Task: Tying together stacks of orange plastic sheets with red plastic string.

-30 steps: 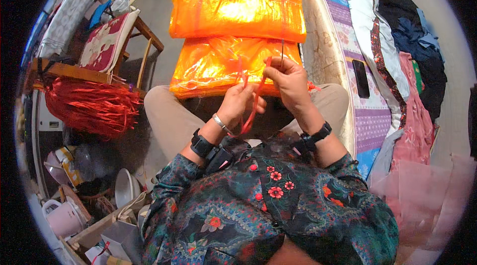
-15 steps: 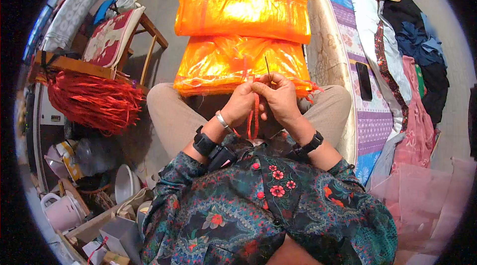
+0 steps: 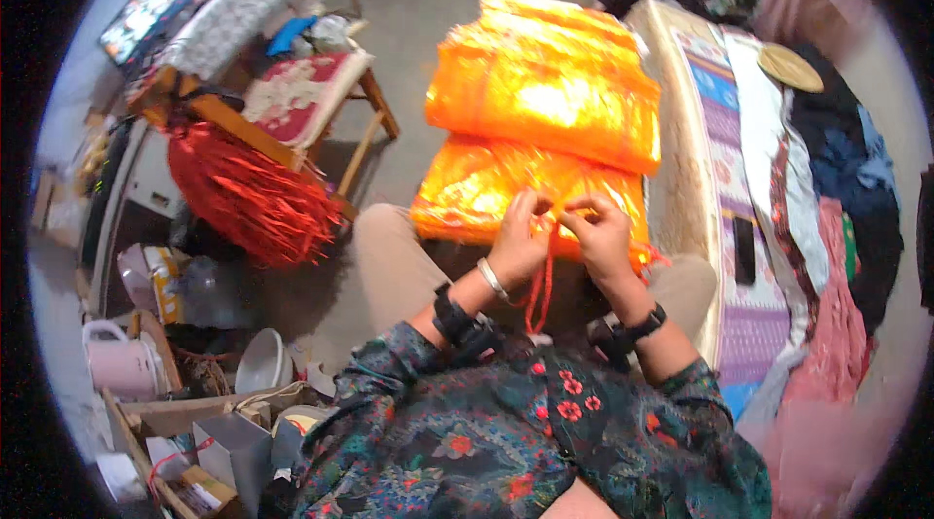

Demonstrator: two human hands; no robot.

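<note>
My left hand [image 3: 519, 239] and my right hand [image 3: 605, 239] are raised close together over my lap, both with fingers pinched. A thin red cord [image 3: 545, 287] hangs in a narrow loop between them; its upper end meets the fingertips of my right hand. Blur hides what the left fingertips grip. Just beyond the hands lies a stack of shiny orange mesh bags [image 3: 545, 81], the nearer ones resting by my knees. More red strands show at the stack's right front corner, beside my right wrist.
On the left, a bundle of red strips [image 3: 248, 193] hangs from a wooden chair [image 3: 365, 110]. A crate [image 3: 175, 407] of odds and ends stands lower left, near a pink pot [image 3: 125, 363]. To the right is a bed edge [image 3: 671, 130] with a phone [image 3: 744, 251], clothes and a woven fan [image 3: 790, 68].
The view has swung, so the scene sits lower and further right. My hands have drawn slightly apart. The thin needle upright at my right fingers earlier cannot be made out now.
</note>
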